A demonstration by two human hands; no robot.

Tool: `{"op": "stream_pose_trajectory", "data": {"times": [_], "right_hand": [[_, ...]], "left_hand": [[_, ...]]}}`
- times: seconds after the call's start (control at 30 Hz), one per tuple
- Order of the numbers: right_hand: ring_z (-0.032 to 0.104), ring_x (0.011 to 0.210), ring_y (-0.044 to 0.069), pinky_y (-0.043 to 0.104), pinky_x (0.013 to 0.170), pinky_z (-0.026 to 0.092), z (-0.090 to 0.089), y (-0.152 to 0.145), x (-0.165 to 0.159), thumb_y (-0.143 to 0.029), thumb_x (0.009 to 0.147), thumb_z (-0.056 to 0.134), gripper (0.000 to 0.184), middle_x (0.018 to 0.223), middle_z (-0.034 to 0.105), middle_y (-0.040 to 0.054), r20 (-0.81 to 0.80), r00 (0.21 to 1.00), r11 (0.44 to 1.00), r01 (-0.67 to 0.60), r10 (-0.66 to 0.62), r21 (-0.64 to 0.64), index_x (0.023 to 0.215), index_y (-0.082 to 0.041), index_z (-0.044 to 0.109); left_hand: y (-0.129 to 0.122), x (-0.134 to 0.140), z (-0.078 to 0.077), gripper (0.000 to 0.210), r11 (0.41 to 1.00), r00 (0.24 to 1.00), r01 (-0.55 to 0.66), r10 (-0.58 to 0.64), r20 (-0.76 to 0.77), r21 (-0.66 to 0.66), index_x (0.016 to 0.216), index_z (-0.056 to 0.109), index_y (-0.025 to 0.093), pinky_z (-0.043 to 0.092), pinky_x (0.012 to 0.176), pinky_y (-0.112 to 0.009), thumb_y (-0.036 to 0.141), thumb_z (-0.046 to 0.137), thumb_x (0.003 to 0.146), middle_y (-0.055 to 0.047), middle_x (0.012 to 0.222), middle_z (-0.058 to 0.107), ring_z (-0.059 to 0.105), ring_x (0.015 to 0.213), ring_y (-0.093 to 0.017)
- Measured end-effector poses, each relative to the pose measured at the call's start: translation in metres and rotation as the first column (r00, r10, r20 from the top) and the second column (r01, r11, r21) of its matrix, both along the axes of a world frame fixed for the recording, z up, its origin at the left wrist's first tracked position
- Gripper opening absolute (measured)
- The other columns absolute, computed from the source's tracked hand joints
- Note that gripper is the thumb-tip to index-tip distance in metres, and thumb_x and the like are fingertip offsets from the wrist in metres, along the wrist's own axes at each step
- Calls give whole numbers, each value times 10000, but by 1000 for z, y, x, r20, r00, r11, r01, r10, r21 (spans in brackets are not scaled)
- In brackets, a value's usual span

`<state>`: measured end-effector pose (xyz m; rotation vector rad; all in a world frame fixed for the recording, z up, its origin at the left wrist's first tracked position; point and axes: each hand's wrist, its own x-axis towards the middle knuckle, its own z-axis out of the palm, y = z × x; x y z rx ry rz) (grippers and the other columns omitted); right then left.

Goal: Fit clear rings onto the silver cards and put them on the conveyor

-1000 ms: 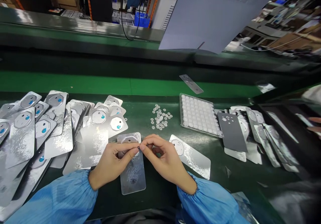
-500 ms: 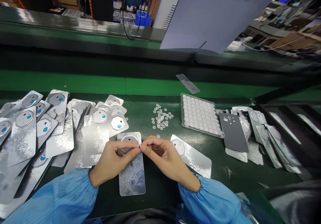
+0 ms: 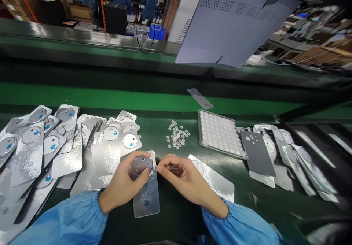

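Fingertips of the left hand (image 3: 125,184) clamp the silver back panel (image 3: 145,186) at its camera bump, thumb pressing the bump's lower edge, while the right hand (image 3: 184,179) pinches thumb and forefinger together at the bump's 3 o'clock rim; whether a small part sits between them cannot be told. Panel lies flat on the green bench (image 3: 165,135), directly before the worker. For a clean step, the left hand should pin the panel still while the right works in small, light motions, avoiding smears on the glossy face. At 1 o'clock lie loose clear discs (image 3: 177,135); farther toward 2 o'clock, a white cell tray (image 3: 220,133). At 9 o'clock spreads a heap of panels (image 3: 41,146); at 3 o'clock, a second panel (image 3: 217,181).
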<state>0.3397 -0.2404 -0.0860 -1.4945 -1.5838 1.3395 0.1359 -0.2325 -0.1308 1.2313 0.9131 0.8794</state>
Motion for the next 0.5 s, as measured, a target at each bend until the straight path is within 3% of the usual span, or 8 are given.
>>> {"op": "stream_pose_trajectory", "data": {"times": [0.17,0.3,0.5], "right_hand": [[477,637,139,269,565,373,-2,-1,-4,-466,906,675,294,759,565,8,50,999,999,0,-2,34,840,-188,744],[504,643,137,264,563,381,-4,-1,-8,-448,933,653,279,777,589,8,61,998,998,10,-14,67,850,-197,743],[497,611,129,263,537,364,-5,3,-11,-420,941,647,265,747,586,0,155,988,994,9,-26,107,824,-199,735]], "left_hand": [[-2,-1,3,701,997,999,-33,33,6,-77,1562,256,303,404,543,-204,363,652,986,59,723,557,480,580,-109],[-2,0,6,724,998,1000,-9,7,-30,-58,1593,274,303,362,517,-197,319,652,976,70,693,508,427,562,-101],[-1,1,4,749,997,1000,5,-5,0,-78,1600,266,284,404,554,-218,264,647,955,44,755,566,477,609,-116]]}}
